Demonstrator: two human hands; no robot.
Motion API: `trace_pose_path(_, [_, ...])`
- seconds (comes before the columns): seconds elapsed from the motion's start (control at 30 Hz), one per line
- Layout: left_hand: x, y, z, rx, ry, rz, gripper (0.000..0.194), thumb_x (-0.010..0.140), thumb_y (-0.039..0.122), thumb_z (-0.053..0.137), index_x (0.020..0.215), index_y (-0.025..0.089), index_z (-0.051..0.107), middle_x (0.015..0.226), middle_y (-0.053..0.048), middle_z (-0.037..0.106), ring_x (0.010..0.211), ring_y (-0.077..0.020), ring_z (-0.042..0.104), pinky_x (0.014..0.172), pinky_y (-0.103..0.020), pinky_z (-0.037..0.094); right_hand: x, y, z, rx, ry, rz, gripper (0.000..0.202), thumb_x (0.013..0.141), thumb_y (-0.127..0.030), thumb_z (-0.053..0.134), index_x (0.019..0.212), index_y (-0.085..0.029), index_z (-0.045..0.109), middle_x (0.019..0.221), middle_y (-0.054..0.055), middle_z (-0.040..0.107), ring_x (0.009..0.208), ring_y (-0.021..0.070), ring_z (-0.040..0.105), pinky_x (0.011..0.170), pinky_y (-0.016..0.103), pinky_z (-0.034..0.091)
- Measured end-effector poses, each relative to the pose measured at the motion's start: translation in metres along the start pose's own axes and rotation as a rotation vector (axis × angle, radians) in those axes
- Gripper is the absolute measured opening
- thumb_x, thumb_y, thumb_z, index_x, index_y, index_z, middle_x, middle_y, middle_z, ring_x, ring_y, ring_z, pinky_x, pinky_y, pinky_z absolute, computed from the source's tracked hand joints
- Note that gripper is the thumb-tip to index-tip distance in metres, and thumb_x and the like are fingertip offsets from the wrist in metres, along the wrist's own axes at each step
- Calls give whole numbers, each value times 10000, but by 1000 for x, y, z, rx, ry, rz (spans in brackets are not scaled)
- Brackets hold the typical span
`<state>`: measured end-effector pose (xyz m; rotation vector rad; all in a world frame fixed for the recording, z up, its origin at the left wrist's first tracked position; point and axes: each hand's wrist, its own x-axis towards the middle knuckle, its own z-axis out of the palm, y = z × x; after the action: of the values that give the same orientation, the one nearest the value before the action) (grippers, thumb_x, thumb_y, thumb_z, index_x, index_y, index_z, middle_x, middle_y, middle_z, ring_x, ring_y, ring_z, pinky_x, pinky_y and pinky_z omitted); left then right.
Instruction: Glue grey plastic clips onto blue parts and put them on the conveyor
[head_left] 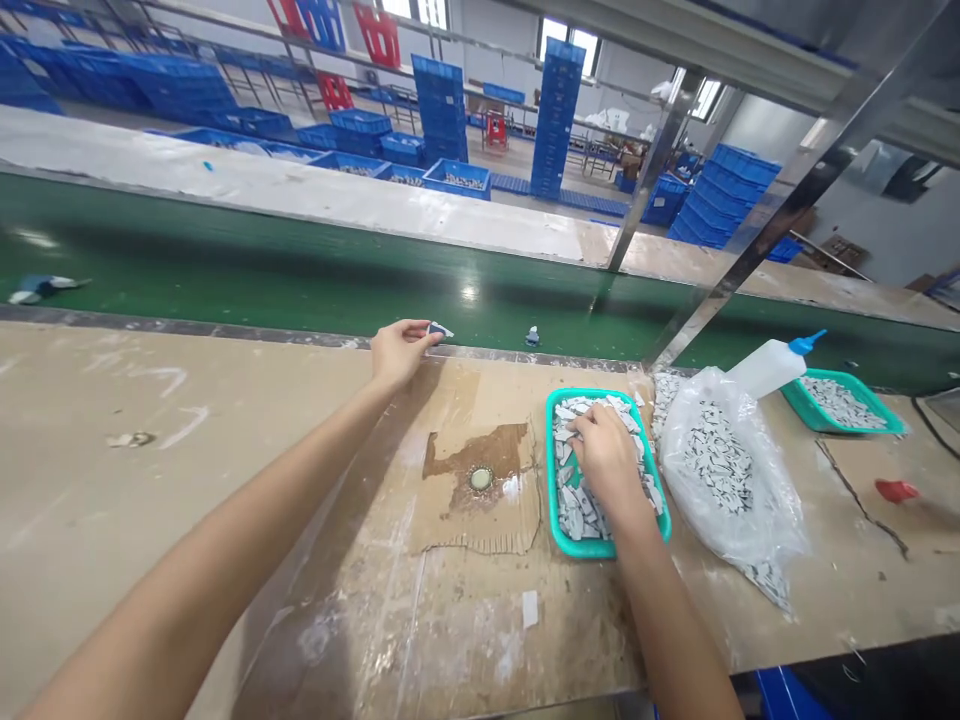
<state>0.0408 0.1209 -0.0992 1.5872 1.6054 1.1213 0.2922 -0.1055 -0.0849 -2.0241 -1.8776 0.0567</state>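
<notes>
My left hand [401,352] is closed in a pinch on a small white and dark-grey plastic piece [439,329], over the near edge of the green conveyor belt [330,290]. My right hand [606,450] reaches into a turquoise tray [552,500] of flat, light-grey plastic pieces [581,512]. Its fingers are curled together over the pieces, and their tips are partly hidden, so what they grip does not show. Between my hands lies a torn cardboard sheet [450,515] with a small round cap [481,479] on its stained middle.
Right of the tray sits a clear plastic bag [780,510] of small white pieces, with a white squeeze bottle [766,368] behind it. Another green tray [892,420] stands further right. A small part [532,337] rides the belt. Slanted metal posts [720,290] rise beyond the bench.
</notes>
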Motion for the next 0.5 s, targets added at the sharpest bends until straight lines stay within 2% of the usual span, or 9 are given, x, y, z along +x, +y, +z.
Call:
trace_pose_path(0.07, [16,-1,4,174,57,-40,357,744,321,723,1042,125,708,1008,-142,722,1019,-308,635,963,-430,451,0,0,0,46,17,15,137,789,-86,606,798,-206,670,909,81,642,944,254,557,841,342,422])
trace_pose_path(0.13, [25,4,10,364,108,-57,388,782,309,681,1102,89,689,1117,-217,687,1196,-387,529,1030,-519,368,-1,-1,0,111,45,62,157,775,-63,590,795,-202,660,866,72,665,904,241,589,813,330,433])
trace_pose_path(0.2, [26,15,24,467,82,11,459,835,287,602,1215,32,634,1232,-284,619,1303,-427,424,1055,-558,314,-2,-3,1,190,71,131,174,766,-50,571,817,-193,655,794,58,677,800,222,622,743,314,444])
trace_pose_path(0.27, [22,30,46,458,-27,123,493,879,286,530,1292,22,587,1287,-275,596,1293,-399,455,1069,-510,323,-3,-4,3,287,83,190,157,757,-63,580,817,-191,650,717,35,678,691,200,637,678,295,453])
trace_pose_path(0.37, [11,49,86,389,-198,230,497,904,333,507,1306,54,595,1288,-209,628,1206,-333,561,1052,-408,382,-2,-6,4,461,76,224,87,743,-115,628,730,-201,618,668,3,688,628,170,656,627,261,480])
trace_pose_path(0.43, [6,57,108,350,-285,286,463,904,279,495,1301,67,605,1301,-189,628,1208,-306,571,1047,-374,396,0,-7,3,578,73,229,92,735,-155,653,682,-203,595,695,-2,712,633,157,672,616,246,508])
trace_pose_path(0.5, [4,59,120,321,-369,341,411,854,161,506,1230,103,663,1298,-160,637,1231,-277,561,1051,-340,396,1,-8,2,684,80,233,99,720,-185,672,666,-201,590,731,6,734,659,161,692,630,250,542])
